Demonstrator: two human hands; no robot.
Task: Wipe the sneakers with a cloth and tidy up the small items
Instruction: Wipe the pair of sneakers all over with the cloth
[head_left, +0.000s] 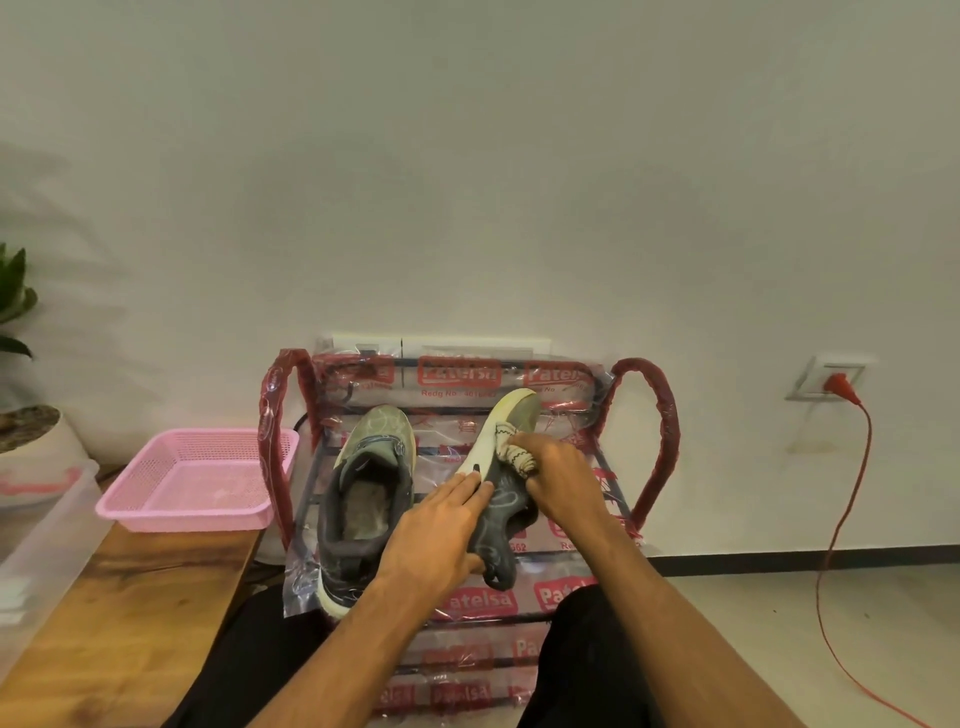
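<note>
The person sits facing a plastic-wrapped shoe rack (647, 415) against the wall, both sneakers on its top shelf. The left hand (434, 535) is wrapped around the heel end of the right-side sneaker (498, 499), tipping it on its side so the pale sole edge faces left, fingers spread along the upper. The right hand (550, 473) is closed on a bunched cloth (511, 449), pressed vs. the side of that shoe near the midfoot — so wiping looks to be under way on this one. The other sneaker (363, 493) sits upright just beside it, opening up, nobody touching it; whether it's been wiped already can't be told, though its sole edge looks grubby near the heel. A pink basket (156, 512) stands on the wooden surface (130, 623) to the left, near the rack, and looks empty, w/ a clear plastic bin (41, 545) at the far left edge. No small items are visible anywhere — the tidying part seems not yet begun, so the task is probably still in its first half.
</note>
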